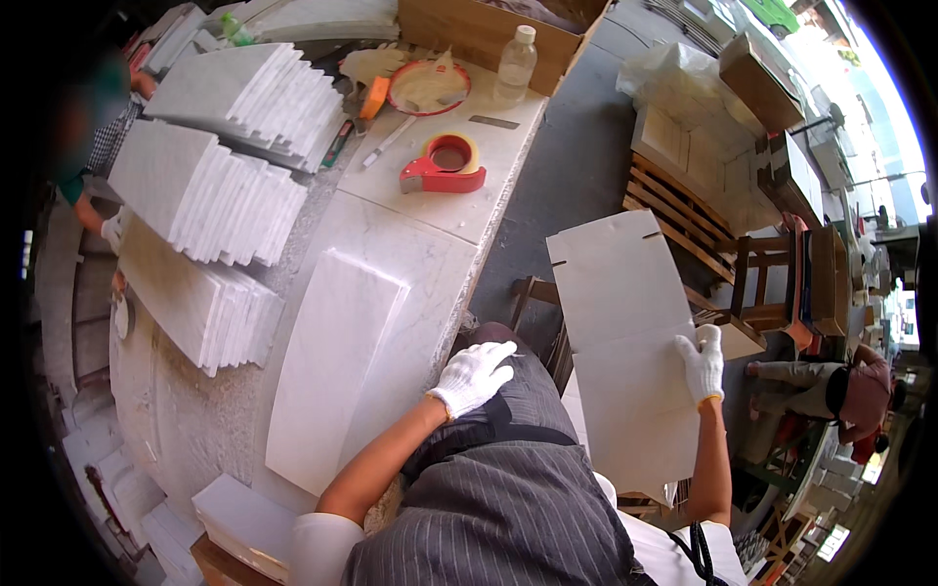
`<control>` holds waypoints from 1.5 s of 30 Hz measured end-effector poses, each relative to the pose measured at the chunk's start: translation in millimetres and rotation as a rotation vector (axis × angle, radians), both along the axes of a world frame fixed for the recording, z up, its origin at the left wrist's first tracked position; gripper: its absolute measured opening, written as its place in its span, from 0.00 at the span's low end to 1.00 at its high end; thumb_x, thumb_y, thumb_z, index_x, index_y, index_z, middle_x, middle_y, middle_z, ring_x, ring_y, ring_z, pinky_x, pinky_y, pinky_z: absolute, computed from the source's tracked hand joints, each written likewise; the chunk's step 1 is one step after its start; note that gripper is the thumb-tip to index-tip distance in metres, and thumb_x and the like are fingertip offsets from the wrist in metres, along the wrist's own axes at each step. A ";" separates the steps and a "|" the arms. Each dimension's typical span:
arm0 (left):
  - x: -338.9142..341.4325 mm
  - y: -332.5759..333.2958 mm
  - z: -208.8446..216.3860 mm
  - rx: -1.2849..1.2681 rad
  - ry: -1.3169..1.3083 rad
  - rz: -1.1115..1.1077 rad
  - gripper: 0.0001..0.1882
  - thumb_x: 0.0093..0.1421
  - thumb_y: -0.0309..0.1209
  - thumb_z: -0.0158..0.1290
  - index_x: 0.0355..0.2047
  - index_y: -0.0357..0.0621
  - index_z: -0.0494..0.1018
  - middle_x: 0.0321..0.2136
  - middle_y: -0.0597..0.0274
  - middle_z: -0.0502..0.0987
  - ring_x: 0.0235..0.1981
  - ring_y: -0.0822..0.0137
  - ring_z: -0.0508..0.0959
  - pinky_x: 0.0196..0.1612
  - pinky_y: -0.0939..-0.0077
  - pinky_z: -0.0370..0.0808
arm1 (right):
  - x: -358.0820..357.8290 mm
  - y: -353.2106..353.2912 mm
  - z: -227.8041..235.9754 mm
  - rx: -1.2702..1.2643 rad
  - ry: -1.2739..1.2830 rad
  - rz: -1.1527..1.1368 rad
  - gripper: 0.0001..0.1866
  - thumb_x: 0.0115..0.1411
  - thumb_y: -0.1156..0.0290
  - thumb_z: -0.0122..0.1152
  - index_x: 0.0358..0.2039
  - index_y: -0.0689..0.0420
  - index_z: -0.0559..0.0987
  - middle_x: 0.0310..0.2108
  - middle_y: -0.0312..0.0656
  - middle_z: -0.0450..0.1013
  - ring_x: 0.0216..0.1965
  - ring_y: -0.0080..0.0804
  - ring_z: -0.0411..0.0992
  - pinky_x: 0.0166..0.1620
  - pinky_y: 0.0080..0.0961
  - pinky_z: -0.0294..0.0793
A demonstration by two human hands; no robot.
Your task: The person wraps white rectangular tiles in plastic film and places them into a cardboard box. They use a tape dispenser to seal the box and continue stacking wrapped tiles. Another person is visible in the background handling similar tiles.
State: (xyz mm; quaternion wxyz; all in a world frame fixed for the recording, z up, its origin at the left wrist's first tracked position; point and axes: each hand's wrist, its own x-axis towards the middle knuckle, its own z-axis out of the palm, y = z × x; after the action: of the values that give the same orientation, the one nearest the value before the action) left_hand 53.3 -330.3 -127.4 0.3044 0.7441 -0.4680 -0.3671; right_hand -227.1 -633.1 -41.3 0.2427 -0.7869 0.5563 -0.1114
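The flat white cardboard sheet [625, 342] hangs beside the marble worktable [410, 244], to the person's right, above the floor. The right hand [703, 363], in a white glove, grips the sheet's right edge, fingers curled over it. The left hand [474, 376], also gloved, hovers at the table edge with fingers loosely closed; whether it pinches anything cannot be told. On the table lie one long marble slab [337, 366], three fanned stacks of white tiles [210, 195], one red tape dispenser [443, 166], one clear plastic bottle [516, 63] and one red-rimmed dish [428, 86].
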 end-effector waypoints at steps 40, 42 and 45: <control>-99.2 246.4 121.0 0.336 -1.216 1.154 0.18 0.48 0.36 0.63 0.41 0.48 0.79 0.39 0.64 0.78 0.43 0.59 0.77 0.45 0.59 0.71 | 344.9 284.9 29.8 -0.474 -0.731 2.134 0.22 0.47 0.65 0.66 0.46 0.52 0.79 0.43 0.35 0.75 0.46 0.36 0.73 0.44 0.35 0.73; -102.8 250.9 124.6 0.304 -1.242 1.153 0.17 0.48 0.36 0.62 0.40 0.48 0.78 0.37 0.65 0.78 0.42 0.60 0.77 0.43 0.60 0.70 | 333.4 282.7 40.8 -0.463 -0.687 2.146 0.22 0.47 0.65 0.66 0.45 0.52 0.79 0.43 0.35 0.75 0.45 0.35 0.73 0.42 0.34 0.74; -119.5 245.9 132.9 0.323 -1.212 1.163 0.15 0.48 0.37 0.61 0.37 0.49 0.78 0.35 0.66 0.78 0.39 0.60 0.77 0.42 0.61 0.70 | 312.7 276.4 57.3 -0.388 -0.634 2.159 0.22 0.47 0.64 0.65 0.45 0.53 0.79 0.41 0.35 0.76 0.42 0.34 0.74 0.37 0.33 0.74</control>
State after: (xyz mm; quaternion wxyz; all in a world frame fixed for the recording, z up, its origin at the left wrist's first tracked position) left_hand -66.2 -84.4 5.5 0.0319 0.9680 -0.0358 0.2465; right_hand 85.6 -356.7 16.0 0.2157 -0.8152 -0.5234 -0.1222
